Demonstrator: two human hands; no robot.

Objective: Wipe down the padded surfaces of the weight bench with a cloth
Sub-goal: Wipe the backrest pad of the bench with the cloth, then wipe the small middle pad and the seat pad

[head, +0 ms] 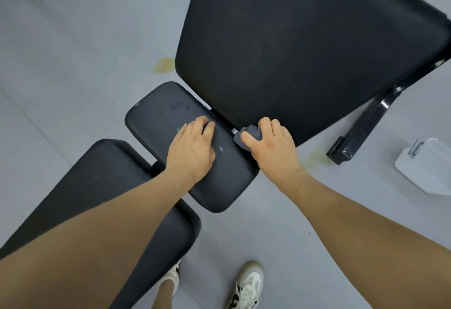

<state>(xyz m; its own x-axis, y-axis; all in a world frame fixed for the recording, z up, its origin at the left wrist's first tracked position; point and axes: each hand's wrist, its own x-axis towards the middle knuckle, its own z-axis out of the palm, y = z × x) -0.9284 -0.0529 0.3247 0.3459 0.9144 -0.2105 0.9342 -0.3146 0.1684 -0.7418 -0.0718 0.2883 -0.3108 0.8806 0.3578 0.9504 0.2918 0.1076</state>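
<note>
Your right hand grips the cloth at the gap between two bench pads, while your left hand lies flat on the middle pad.

The grey-blue cloth [249, 135] sits bunched just right of frame centre, clenched in the curled fingers of your right hand [271, 146], touching the near edge of the large back pad [305, 47] that fills the upper right. Your left hand [192, 148] rests palm down, fingers relaxed and holding nothing, on the small middle pad [170, 123], which carries pale scuffs and specks. A third pad [97, 186] runs toward the lower left, partly under your left forearm. The black metal frame leg [366, 125] angles down at right, near a white container [427, 164] on the grey floor [73, 40]. Your two sneakers [249, 284] show at the bottom edge.
</note>
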